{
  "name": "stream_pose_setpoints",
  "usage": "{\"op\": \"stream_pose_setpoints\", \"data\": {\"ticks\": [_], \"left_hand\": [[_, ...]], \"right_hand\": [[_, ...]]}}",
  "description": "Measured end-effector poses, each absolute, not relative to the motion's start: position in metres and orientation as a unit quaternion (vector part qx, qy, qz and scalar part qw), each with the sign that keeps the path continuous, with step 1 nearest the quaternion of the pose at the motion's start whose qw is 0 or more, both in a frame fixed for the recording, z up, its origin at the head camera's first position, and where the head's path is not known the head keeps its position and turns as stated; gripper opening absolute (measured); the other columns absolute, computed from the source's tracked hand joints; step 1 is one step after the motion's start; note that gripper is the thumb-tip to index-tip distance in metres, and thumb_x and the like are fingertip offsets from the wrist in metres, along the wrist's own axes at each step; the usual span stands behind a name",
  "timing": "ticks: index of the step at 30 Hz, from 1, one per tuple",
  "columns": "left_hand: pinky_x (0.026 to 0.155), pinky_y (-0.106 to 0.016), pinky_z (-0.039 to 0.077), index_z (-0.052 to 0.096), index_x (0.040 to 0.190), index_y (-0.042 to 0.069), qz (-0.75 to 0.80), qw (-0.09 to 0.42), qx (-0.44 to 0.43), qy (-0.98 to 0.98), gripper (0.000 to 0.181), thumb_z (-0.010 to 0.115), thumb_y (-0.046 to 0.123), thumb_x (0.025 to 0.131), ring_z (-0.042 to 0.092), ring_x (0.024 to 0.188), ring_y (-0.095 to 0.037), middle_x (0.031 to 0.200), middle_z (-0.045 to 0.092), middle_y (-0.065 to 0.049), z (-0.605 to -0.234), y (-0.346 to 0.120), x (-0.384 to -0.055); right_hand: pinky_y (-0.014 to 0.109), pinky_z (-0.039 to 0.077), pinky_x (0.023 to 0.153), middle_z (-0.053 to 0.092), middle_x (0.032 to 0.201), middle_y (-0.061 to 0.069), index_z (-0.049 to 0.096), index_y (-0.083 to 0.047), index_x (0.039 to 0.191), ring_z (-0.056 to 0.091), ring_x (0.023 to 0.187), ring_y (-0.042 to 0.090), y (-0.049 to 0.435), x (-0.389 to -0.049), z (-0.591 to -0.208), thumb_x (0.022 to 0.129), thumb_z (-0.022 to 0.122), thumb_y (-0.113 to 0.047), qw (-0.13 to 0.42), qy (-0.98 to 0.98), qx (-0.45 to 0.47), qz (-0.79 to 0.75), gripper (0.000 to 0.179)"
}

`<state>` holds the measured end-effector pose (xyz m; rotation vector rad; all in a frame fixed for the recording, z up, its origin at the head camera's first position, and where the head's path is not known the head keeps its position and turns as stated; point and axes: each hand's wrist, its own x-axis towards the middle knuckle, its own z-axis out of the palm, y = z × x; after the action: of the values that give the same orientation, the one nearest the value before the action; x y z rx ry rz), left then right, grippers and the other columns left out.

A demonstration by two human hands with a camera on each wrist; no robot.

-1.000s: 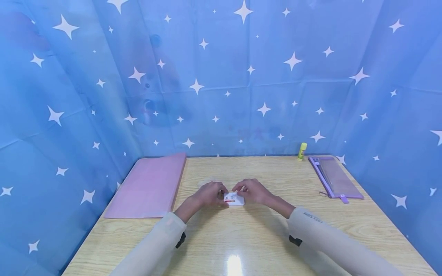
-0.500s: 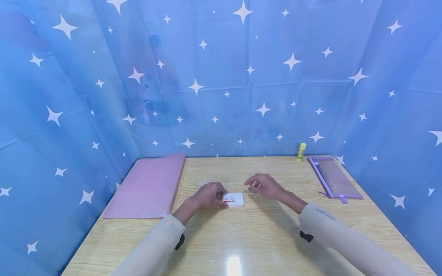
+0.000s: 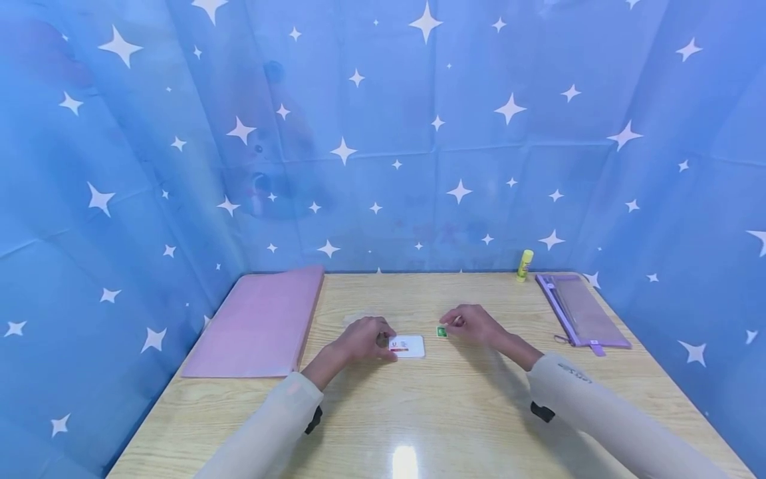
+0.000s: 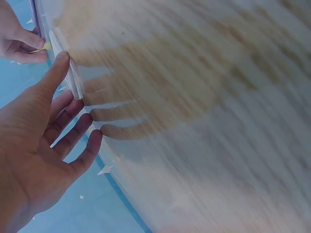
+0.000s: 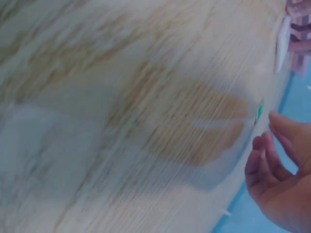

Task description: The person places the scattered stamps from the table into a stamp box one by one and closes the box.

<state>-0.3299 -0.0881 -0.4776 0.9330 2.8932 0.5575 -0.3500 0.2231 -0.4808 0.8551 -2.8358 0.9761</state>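
Note:
My left hand point(image 3: 365, 337) grips a white card-like piece point(image 3: 407, 346) with printed text and a red strip by its left end, thumb at the near side. The left wrist view has this white piece point(image 4: 68, 68) nearly edge-on and layered, between the thumb and fingers of the left hand point(image 4: 43, 136). To its right, my right hand point(image 3: 479, 326) pinches a small green square with a pale border point(image 3: 441, 331), low over the table. In the right wrist view the green square point(image 5: 259, 111) shows as a thin sliver by the thumb of the right hand point(image 5: 284, 170).
A large pink folder point(image 3: 257, 326) lies at the left. At the back right stands a yellow-green glue stick point(image 3: 524, 265), beside a purple zip pouch point(image 3: 583, 309). A faint clear piece point(image 3: 359, 315) lies behind the left hand. A starry blue curtain point(image 3: 383, 219) borders the wooden table point(image 3: 389, 406).
My right hand has left the white piece and moved right. The small green square now shows its face at those fingertips. My left hand has stayed in place.

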Motion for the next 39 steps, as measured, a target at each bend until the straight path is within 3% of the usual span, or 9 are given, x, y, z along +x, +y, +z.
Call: {"op": "stream_pose_setpoints", "data": {"ticks": [7,11,15,21,29,39], "left_hand": [[0.088,-0.029,0.05,0.076,0.125,0.013,0.177,0.026,0.301,0.937,0.053,0.089,0.041,0.082,0.06,0.099,-0.012,0.121,0.071,0.001,-0.478,-0.086,-0.331],[0.087,-0.029,0.05,0.077,0.124,0.013,0.179,0.023,0.303,0.936,0.052,0.09,0.04,0.081,0.06,0.098,-0.012,0.12,0.071,0.001,-0.478,-0.085,-0.332],[0.086,-0.029,0.05,0.077,0.124,0.013,0.178,0.024,0.303,0.936,0.052,0.09,0.04,0.081,0.06,0.098,-0.012,0.12,0.072,0.001,-0.478,-0.083,-0.332],[0.086,-0.028,0.049,0.077,0.124,0.013,0.172,0.029,0.298,0.939,0.052,0.09,0.04,0.081,0.059,0.096,-0.011,0.12,0.071,0.0,-0.478,-0.083,-0.331],[0.085,-0.028,0.049,0.077,0.124,0.012,0.176,0.026,0.296,0.938,0.052,0.09,0.039,0.081,0.06,0.097,-0.013,0.12,0.072,-0.001,-0.478,-0.086,-0.33],[0.083,-0.028,0.048,0.077,0.124,0.012,0.178,0.025,0.3,0.937,0.053,0.09,0.039,0.081,0.06,0.096,-0.014,0.119,0.072,-0.001,-0.48,-0.086,-0.332]], "right_hand": [[0.032,0.055,0.075,0.073,0.091,0.005,0.077,0.004,0.109,0.066,0.079,0.013,0.223,-0.348,-0.483,0.092,0.078,-0.009,-0.003,-0.911,0.269,0.312,0.022],[0.036,0.055,0.082,0.07,0.083,0.002,0.077,0.004,0.111,0.057,0.072,0.009,0.224,-0.346,-0.485,0.092,0.078,-0.01,-0.014,-0.911,0.269,0.311,0.024],[0.033,0.053,0.081,0.068,0.081,0.002,0.077,0.004,0.111,0.051,0.069,0.008,0.225,-0.345,-0.486,0.092,0.078,-0.008,-0.009,-0.908,0.279,0.313,0.023],[0.026,0.049,0.075,0.068,0.083,0.003,0.077,0.004,0.109,0.052,0.073,0.009,0.224,-0.344,-0.488,0.092,0.076,-0.005,-0.003,-0.9,0.291,0.326,0.019],[0.027,0.046,0.072,0.068,0.085,0.002,0.078,0.001,0.107,0.052,0.076,0.01,0.218,-0.341,-0.487,0.095,0.074,-0.007,0.006,-0.903,0.301,0.308,0.015],[0.03,0.053,0.07,0.07,0.087,0.005,0.077,0.0,0.104,0.062,0.079,0.018,0.216,-0.337,-0.487,0.094,0.075,-0.006,0.042,-0.901,0.336,0.27,0.012]]}}
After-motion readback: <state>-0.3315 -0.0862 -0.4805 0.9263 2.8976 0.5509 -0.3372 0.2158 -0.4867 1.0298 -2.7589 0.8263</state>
